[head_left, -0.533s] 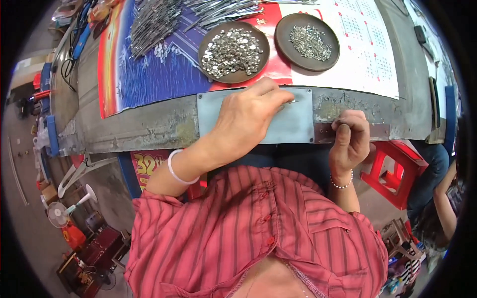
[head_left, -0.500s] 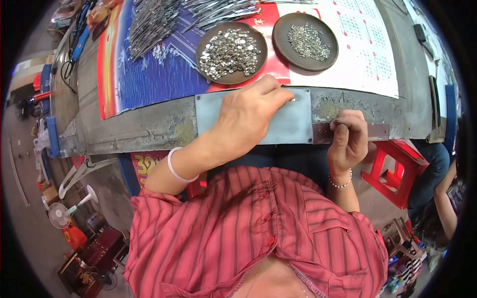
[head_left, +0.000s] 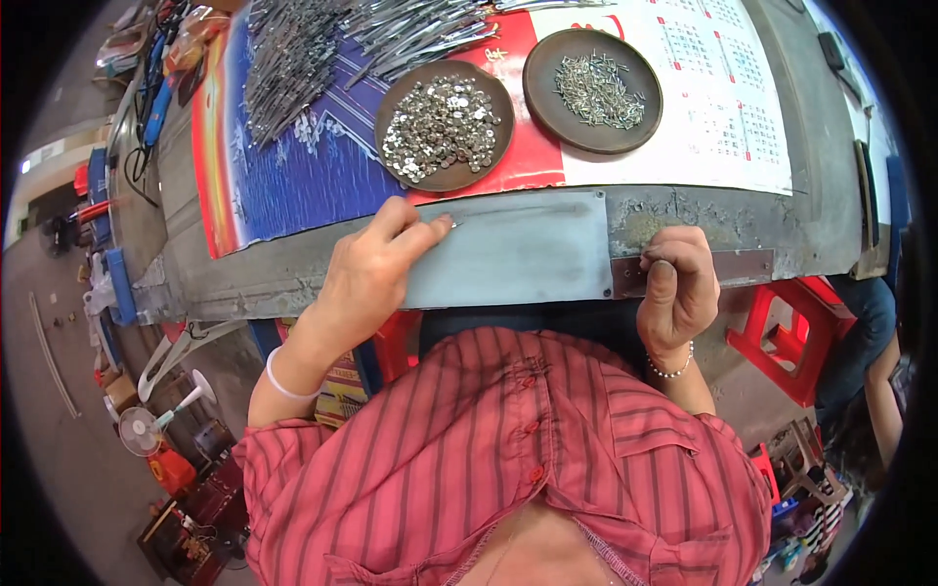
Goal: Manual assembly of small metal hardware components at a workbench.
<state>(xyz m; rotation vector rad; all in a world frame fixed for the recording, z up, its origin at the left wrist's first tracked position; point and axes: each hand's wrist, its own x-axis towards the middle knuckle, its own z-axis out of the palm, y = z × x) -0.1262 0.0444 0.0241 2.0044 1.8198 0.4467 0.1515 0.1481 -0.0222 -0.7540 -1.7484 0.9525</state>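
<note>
My left hand is above the left end of a pale grey metal plate fixed along the table's front edge. Its thumb and index finger pinch a tiny silvery metal pin, whose tip pokes out. By the plate's right end, my right hand is closed in a pinch in front of a dark brown strip. What its fingertips hold, if anything, is hidden. Beyond the plate stand two brown round dishes: one holds small shiny metal discs, the other short thin metal pins.
Thin metal strips lie piled on a colourful calendar sheet at the back of the worktable. Blue-handled tools and cables lie at the far left. A red stool stands at the right, beside another person's leg.
My left hand has moved left along the plate, from near its right side to its left end, still pinching. My right hand has hardly moved. The whole view has shifted slightly.
</note>
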